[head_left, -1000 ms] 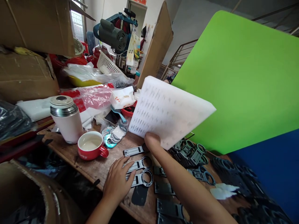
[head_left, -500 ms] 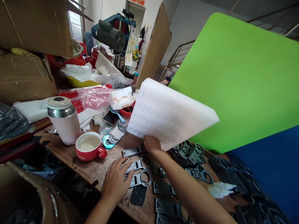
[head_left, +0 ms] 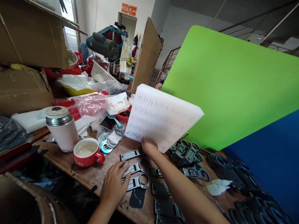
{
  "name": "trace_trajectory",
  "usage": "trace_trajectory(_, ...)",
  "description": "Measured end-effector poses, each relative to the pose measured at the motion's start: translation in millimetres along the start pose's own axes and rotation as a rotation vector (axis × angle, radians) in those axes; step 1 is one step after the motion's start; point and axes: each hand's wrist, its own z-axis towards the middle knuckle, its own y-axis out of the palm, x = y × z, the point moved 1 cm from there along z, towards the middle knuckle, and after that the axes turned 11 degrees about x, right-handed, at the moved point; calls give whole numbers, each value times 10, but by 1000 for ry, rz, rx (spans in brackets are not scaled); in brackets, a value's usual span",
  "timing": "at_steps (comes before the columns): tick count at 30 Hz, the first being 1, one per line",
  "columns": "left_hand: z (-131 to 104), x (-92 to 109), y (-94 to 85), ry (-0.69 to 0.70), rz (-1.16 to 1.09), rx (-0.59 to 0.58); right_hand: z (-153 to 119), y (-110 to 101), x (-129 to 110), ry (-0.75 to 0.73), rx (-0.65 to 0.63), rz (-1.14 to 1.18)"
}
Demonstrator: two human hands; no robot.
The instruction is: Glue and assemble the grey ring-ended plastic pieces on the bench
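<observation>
Green-and-blue partition (head_left: 226, 84): stands beyond the wooden table (head_left: 98, 174).
White foam slab (head_left: 161, 119): tilted up over the table, its face marked with rows of slits; whether its lower corner touches the wood cannot be told.
Slab's handling: by its look, light, soft and springy, little given to slipping; so broad a sheet probably bends and catches air, and the slits are likely its weakest places.
Slab's best hold: a thick plain edge, thumb on one face and fingers on the other, squeezed gently to avoid dents.
Right hand (head_left: 149, 147): appears closed on the slab's lower edge; the fingertips are hidden.
Left hand (head_left: 114, 183): palm down, fingers loosely spread over two grey ring-ended brackets (head_left: 134, 184), gripping nothing visibly.
Brackets' handling: they look like stiff, smooth plastic, best pinched by the flat shank.
Third bracket (head_left: 129, 155): lies just below the right hand, its ring end in shadow.
</observation>
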Motion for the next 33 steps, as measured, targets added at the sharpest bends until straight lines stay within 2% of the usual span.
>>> trace_trajectory(8,7,-2,4,-2,-10,-2,-166,0,13,-105,101,-122)
trace_trajectory(16,1,-7,8,-9,-18,-22,-127,-212,-112,-367,159,-227)
trace_trajectory(25,4,-10,11,-8,-4,-63,39,-381,-281,-575,145,-262)
trace_trajectory(29,0,-30,17,-1,-4,-66,-66,-535,-166,-671,161,-233)
trace_trajectory(33,11,-5,-5,0,20,-33,-239,-501,104,-527,196,-64)
